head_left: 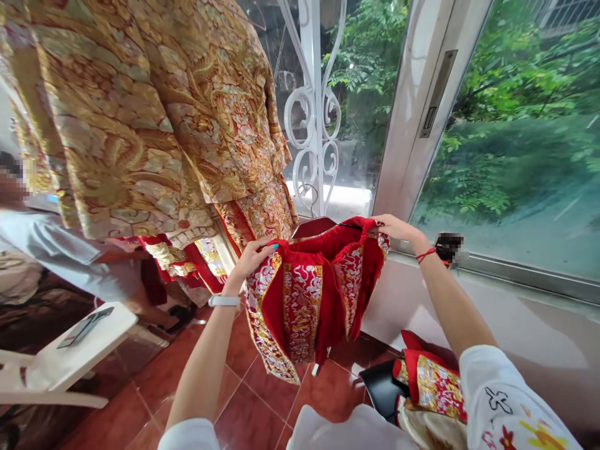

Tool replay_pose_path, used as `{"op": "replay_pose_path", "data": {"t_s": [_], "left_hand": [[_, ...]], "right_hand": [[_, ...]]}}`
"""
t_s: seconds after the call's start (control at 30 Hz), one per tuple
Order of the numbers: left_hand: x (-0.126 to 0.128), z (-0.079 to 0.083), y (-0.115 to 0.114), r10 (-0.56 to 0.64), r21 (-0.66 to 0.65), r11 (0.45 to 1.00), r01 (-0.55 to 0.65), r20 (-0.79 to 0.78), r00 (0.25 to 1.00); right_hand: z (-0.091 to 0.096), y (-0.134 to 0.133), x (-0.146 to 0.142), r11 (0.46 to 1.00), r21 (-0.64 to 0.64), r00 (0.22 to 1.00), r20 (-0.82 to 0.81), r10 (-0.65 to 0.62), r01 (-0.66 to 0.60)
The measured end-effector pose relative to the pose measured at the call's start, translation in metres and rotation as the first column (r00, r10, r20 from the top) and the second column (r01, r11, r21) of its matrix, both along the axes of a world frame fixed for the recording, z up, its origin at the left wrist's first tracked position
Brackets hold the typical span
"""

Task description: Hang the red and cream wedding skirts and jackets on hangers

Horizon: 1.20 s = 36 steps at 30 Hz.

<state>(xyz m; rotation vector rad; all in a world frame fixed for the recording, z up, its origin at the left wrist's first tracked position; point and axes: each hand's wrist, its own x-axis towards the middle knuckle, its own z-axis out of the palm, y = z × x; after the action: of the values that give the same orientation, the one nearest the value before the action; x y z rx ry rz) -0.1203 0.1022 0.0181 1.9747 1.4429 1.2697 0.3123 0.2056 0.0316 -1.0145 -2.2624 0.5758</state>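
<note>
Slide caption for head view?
Head view: left hand and right hand hold a red embroidered skirt on a hanger beside hanging gold robes.

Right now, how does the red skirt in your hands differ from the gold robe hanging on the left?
The red skirt is mostly plain red with embroidered panels; the gold robe is covered all over in gold. The red skirt is held up at its waistband by the left hand and right hand; neither touches the gold robe. The red skirt looks smaller than the gold robe. Both are ornately embroidered.

Red tiled floor (255,406), a white table (70,356), and a big window (515,137) showing greenery.
</note>
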Motion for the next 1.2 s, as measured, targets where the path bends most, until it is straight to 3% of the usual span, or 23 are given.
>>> {"op": "replay_pose_path", "data": {"t_s": [0.13, 0.27, 0.37, 0.43, 0.5, 0.6, 0.67, 0.73, 0.83, 0.9, 0.97, 1.07, 1.13, 1.2], "left_hand": [[0.000, -0.019, -0.003, 0.106, 0.061, 0.992, -0.113, 0.110, 0.988], [-0.009, -0.033, 0.001, 0.078, 0.037, 0.996, -0.086, 0.163, 0.983], [-0.017, -0.029, 0.003, -0.004, -0.016, 1.000, 0.006, 0.142, 0.990], [-0.018, -0.025, 0.000, -0.027, -0.090, 0.995, 0.042, 0.153, 0.988], [-0.016, -0.021, -0.004, 0.010, -0.119, 0.993, 0.008, 0.150, 0.989], [-0.005, -0.019, -0.012, 0.145, -0.059, 0.988, -0.144, 0.010, 0.989], [0.002, -0.017, -0.015, 0.223, -0.019, 0.974, -0.228, -0.129, 0.966], [0.005, -0.014, -0.014, 0.229, -0.013, 0.971, -0.237, -0.218, 0.949], [0.001, -0.008, -0.011, 0.143, -0.048, 0.986, -0.158, -0.230, 0.963], [0.003, -0.009, -0.014, 0.160, 0.009, 0.987, -0.162, -0.198, 0.967], [0.018, -0.020, -0.027, 0.329, 0.177, 0.934, -0.309, -0.096, 0.939], [0.070, -0.063, -0.057, 0.528, 0.328, 0.771, -0.546, 0.152, 0.836], [0.117, -0.102, -0.071, 0.372, 0.216, 0.894, -0.392, 0.127, 0.919], [0.158, -0.139, -0.073, 0.319, -0.004, 0.945, -0.328, 0.236, 0.918]], "right_hand": [[0.033, -0.001, 0.007, 0.963, -0.260, 0.995, 0.061, 0.084, -0.066], [0.040, -0.011, -0.004, 0.928, -0.368, 0.994, 0.063, 0.088, -0.059], [0.028, -0.019, -0.016, 0.943, -0.314, 0.987, 0.078, 0.143, -0.112], [0.014, -0.025, -0.024, 0.979, -0.184, 0.995, 0.034, 0.090, -0.083], [-0.002, -0.032, -0.031, 0.999, -0.033, 0.995, -0.096, -0.010, 0.007], [-0.023, -0.040, -0.039, 0.985, 0.087, 0.957, -0.266, -0.119, 0.146], [-0.032, -0.043, -0.043, 0.970, 0.125, 0.933, -0.323, -0.161, 0.211], [-0.034, -0.043, -0.047, 0.954, 0.133, 0.907, -0.368, -0.204, 0.269], [-0.031, -0.040, -0.050, 0.948, 0.086, 0.884, -0.396, -0.248, 0.305], [-0.027, -0.040, -0.051, 0.960, 0.046, 0.889, -0.392, -0.239, 0.278], [-0.027, -0.045, -0.052, 0.970, 0.039, 0.900, -0.382, -0.208, 0.241], [-0.036, -0.067, -0.057, 0.947, 0.141, 0.895, -0.389, -0.216, 0.290], [-0.049, -0.089, -0.065, 0.891, 0.215, 0.847, -0.459, -0.269, 0.399], [-0.065, -0.113, -0.076, 0.835, 0.234, 0.782, -0.537, -0.316, 0.498]]}}
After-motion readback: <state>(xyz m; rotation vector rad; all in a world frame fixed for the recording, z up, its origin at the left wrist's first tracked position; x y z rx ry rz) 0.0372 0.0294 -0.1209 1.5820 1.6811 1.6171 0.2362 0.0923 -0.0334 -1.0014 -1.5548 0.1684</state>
